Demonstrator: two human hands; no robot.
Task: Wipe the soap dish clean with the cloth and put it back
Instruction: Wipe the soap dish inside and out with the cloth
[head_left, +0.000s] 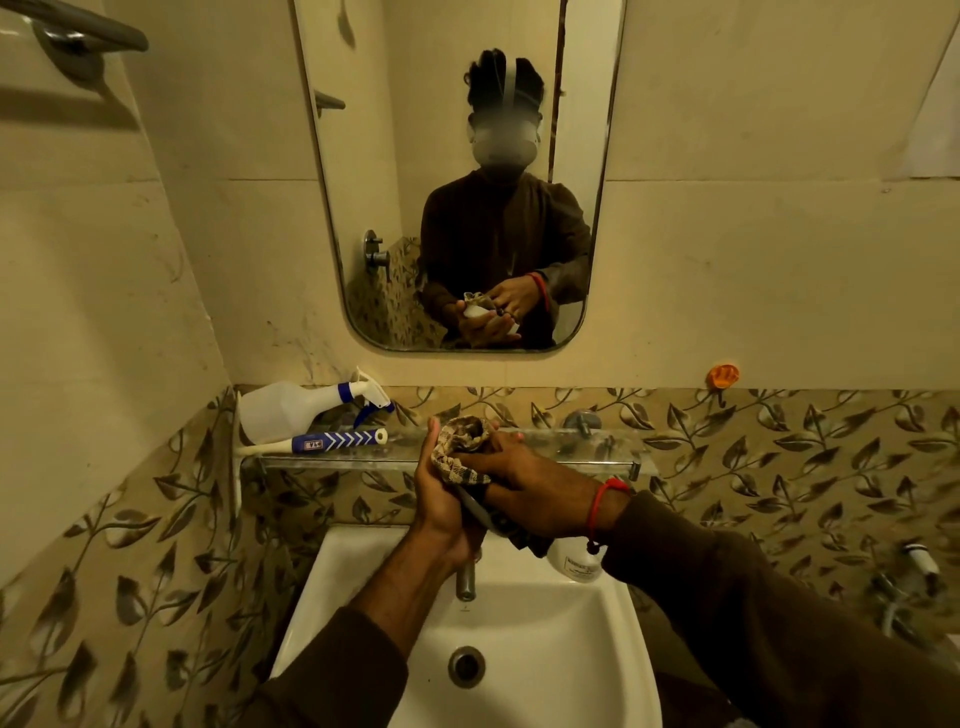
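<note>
Above the basin, my left hand (441, 501) holds the soap dish (477, 513) from below. Only a dark, thin edge of the dish shows between my palms; the rest is hidden. A brown checked cloth (461, 441) is bunched over the top of the dish. My right hand (511, 465), with a red thread at the wrist, grips the cloth and presses it onto the dish. The mirror shows the same hands around a pale object with the cloth on it.
A glass shelf (576, 453) behind my hands carries a white spray bottle (283, 410) and a blue-and-white brush handle (332, 441) at its left end. Below are the white sink (550, 639), its tap (466, 581) and a white bottle (574, 562). An orange hook (724, 375) is on the wall.
</note>
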